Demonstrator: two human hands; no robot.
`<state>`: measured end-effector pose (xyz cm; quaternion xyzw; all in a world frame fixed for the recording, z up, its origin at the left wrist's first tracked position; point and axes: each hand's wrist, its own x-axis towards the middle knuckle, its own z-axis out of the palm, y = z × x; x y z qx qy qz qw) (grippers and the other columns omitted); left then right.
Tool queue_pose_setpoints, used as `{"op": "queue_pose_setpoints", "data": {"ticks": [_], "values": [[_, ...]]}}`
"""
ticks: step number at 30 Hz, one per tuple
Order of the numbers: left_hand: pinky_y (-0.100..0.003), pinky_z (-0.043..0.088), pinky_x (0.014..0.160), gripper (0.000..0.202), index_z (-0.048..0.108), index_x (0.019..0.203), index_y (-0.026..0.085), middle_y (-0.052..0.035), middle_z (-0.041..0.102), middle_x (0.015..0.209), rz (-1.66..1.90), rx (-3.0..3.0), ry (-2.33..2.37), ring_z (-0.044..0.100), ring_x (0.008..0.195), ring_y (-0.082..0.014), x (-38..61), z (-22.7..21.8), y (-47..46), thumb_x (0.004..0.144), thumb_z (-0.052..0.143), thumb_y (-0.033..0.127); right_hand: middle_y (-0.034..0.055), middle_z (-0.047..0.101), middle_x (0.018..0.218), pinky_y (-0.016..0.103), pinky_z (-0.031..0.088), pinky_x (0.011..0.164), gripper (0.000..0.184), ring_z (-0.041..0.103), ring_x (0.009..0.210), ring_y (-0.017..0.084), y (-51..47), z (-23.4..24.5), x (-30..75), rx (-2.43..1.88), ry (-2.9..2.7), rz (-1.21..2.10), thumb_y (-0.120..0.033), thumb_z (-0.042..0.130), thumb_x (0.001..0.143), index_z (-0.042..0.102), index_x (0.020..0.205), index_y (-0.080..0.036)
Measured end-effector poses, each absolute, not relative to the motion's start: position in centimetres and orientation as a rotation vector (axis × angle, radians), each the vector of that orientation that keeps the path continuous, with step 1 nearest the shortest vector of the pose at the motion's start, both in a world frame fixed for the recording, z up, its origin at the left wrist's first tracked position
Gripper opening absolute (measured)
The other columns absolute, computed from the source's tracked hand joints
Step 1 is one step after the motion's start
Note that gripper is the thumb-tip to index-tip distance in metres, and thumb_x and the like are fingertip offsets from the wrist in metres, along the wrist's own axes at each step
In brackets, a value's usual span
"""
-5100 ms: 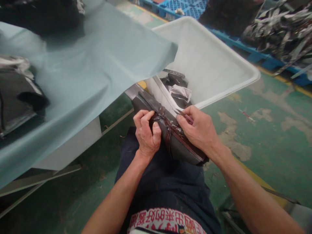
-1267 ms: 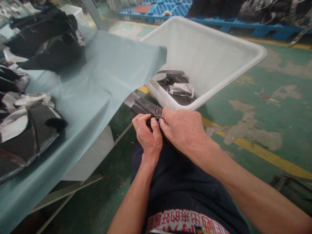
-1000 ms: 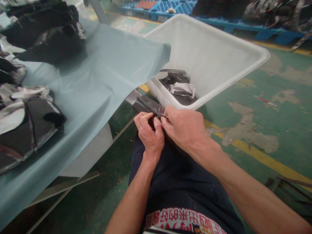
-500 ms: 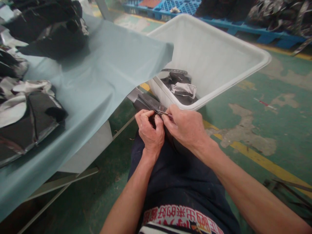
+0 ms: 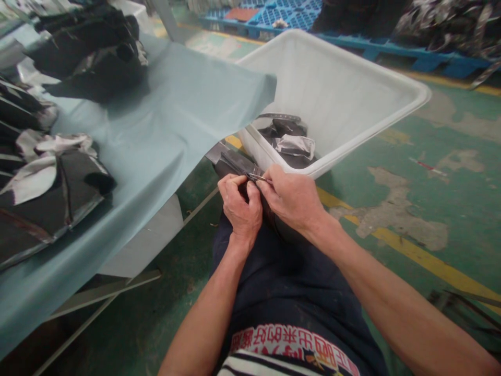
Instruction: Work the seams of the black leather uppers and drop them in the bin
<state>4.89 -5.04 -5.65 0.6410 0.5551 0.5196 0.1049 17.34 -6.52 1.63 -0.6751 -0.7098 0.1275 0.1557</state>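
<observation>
Over my lap, my left hand [image 5: 243, 210] is closed, its thumb and fingers pinching the edge of a dark piece of material [image 5: 234, 163]. That piece stretches forward from my fingers to the space between the table edge and the white bin. My right hand [image 5: 294, 198] is closed around a slim, pointed metal tool [image 5: 260, 179], which looks like tweezers or small snips; its exact kind is unclear. The tip of the tool meets the dark material right beside my left fingertips. My fingers hide part of both.
Left of me stands a table under a grey-blue sheet [image 5: 168, 109], bearing stacks of black pieces [image 5: 92, 62] with pale lining. A white bin [image 5: 332, 83] ahead contains several dark items [image 5: 289, 130]. Blue pallets [image 5: 376, 49] lie behind it on the green floor [image 5: 465, 193].
The view has shifted slightly, so the table's stacks sit a little further right. Both hands keep nearly the same place and grip, with the tool tip still at the dark material.
</observation>
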Motion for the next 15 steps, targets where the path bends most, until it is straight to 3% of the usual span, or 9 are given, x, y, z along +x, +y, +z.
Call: {"op": "queue_pose_setpoints", "data": {"ticks": [15], "values": [[-0.038,0.054,0.1,0.011,0.059,0.098,0.023,-0.01,0.063,0.109,1.516,1.921,1.665,0.063,0.11,-0.0233,4.74,-5.83,-4.66,0.102,0.052,0.031,0.0114,0.078,0.096,0.033,0.033,0.07,0.025,0.071,0.087,0.027,-5.69,0.82,17.75,-1.751,-1.896,0.494,-0.032,0.049,0.107,0.068,0.112,-0.017]]}}
